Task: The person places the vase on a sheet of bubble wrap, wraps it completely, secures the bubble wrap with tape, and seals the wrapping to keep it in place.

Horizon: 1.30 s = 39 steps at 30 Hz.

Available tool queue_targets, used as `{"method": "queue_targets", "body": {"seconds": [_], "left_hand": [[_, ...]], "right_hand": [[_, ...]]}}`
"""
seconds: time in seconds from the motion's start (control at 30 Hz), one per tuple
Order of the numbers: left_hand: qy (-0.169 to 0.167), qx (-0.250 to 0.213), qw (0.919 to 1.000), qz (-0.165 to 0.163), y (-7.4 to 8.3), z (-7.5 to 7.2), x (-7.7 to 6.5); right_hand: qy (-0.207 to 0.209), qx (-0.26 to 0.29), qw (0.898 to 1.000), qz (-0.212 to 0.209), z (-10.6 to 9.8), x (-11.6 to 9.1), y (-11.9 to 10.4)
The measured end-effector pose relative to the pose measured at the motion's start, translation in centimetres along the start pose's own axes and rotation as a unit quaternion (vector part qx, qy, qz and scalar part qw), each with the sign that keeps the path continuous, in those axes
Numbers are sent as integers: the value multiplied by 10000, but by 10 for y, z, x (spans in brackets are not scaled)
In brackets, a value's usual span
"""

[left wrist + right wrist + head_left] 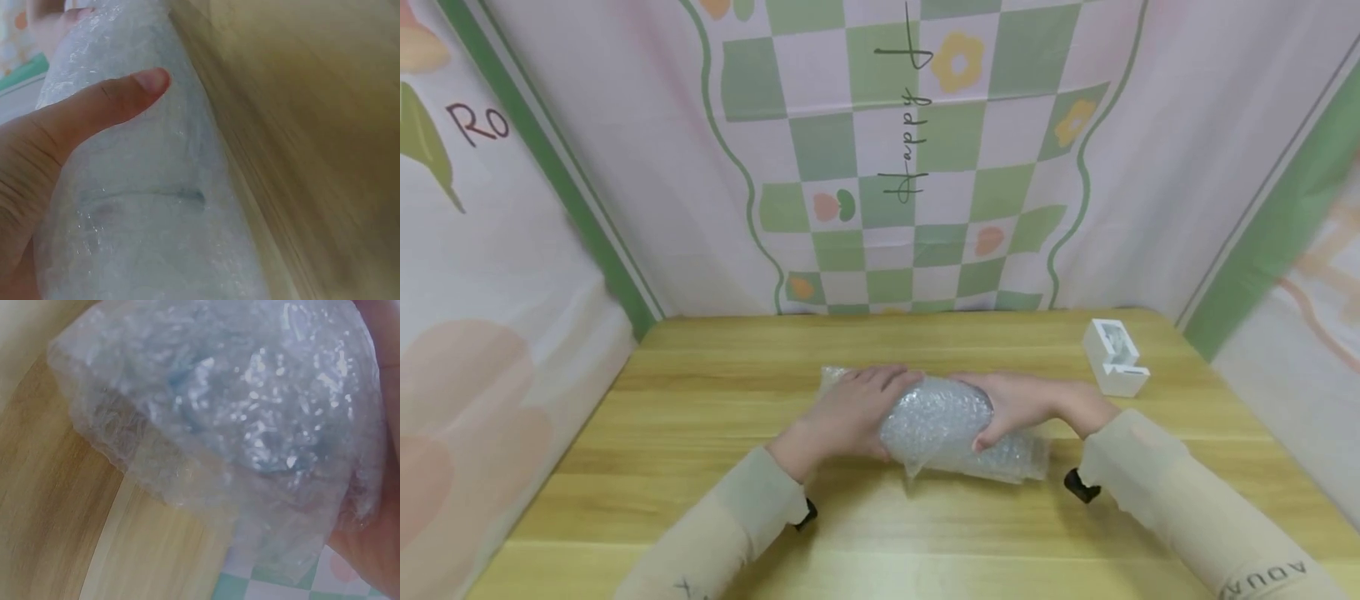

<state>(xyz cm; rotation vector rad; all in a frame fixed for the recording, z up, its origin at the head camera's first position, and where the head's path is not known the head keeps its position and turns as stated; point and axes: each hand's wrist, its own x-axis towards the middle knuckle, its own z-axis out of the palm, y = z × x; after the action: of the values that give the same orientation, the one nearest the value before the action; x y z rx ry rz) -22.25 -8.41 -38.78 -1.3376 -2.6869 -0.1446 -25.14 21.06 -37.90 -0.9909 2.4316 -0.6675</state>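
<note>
Bubble-wrap bundle (936, 421) backdrop: green-and-white checkered curtain (887, 146) is hanging behind it all, with flowers and sideways "Happy" lettering showing.
Wood-grain tabletop (880, 542): it's stretching underneath everything.
Bundle spot: it's lying crosswise around the middle of the tabletop; can't tell if it's resting fully on the wood or sitting just off it.
Bundle feel: probably not weighing much for its bulk, but the contents are hiding in there, so I'm guessing. Outside is looking squishy and kinda slick, and I'd be treating whatever's inside as fragile.
Where to grab: I'd be cupping the thick body toward both ends and spreading the pressure, not yanking the loose flap (1036, 460) at the right end, which is looking floppy.
Left hand (853, 408): it's gripping the left part, thumb lying across the wrap.
Right hand (1018, 400): it's gripping the right part, thumb pressing the near side.
Tape dispenser (1116, 367), I'm pretty sure: white, sitting beyond the right hand.
</note>
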Motion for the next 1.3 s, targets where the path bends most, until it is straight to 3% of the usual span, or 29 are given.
{"method": "queue_targets", "body": {"seconds": [0.23,0.57,0.73,0.9,1.0,1.1,1.17,1.3], "left_hand": [[-327,-296,9989,-153,-7,0,10],[-845,-1160,9892,-299,-14,-9,15],[-975,-1430,9845,-283,-16,-12,15],[-989,-1729,9792,-376,-18,-11,16],[-939,-1882,9768,-405,-20,-9,15],[-886,-2005,9747,-427,-22,-7,15],[-883,-2100,9726,-466,-23,-7,15],[-896,-2302,9674,-553,-26,-4,16]], "right_hand": [[-244,343,9990,-144,-7,6,5],[-1043,1035,9888,272,-18,13,7],[-1177,1221,9850,319,-17,12,8],[-846,1186,9891,222,-15,6,9],[-368,860,9955,115,-12,0,6],[213,194,9995,-115,-6,-6,0],[568,-315,9973,-336,-1,-9,-5],[1117,-1246,9828,-783,8,-15,-18]]}}
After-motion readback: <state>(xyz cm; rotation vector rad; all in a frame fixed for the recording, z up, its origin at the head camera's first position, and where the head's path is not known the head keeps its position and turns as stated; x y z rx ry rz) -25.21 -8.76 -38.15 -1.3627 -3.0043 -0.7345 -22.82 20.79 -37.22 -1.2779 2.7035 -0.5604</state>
